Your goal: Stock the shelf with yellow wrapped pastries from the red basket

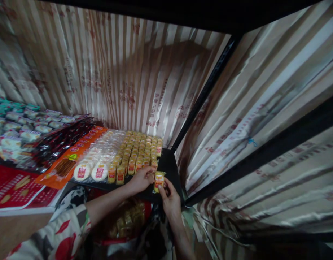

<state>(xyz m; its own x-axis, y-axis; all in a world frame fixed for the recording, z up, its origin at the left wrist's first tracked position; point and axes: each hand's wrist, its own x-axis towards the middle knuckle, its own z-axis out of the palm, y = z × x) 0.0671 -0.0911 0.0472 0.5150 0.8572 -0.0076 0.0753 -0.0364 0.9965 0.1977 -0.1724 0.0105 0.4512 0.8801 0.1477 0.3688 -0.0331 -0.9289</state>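
Note:
Both of my hands meet at the front edge of a dark shelf [169, 166]. My right hand [169, 196] pinches a small yellow snack packet with a red label [159, 180] and holds it upright. Closed fingers of my left hand [143, 178] touch the same packet from the left. Just behind them, rows of matching yellow packets [139, 150] stand on the shelf. My left sleeve is patterned in white, grey and red.
Left of the yellow rows lie round white cakes in clear wrap [98, 159], an orange packet [71, 159], dark red packets [60, 139] and pale teal-edged packets [17, 122]. A red box [17, 187] lies at the left. Striped printed sheeting [128, 72] lines the back and right. A basket of packets [128, 220] sits below my arms.

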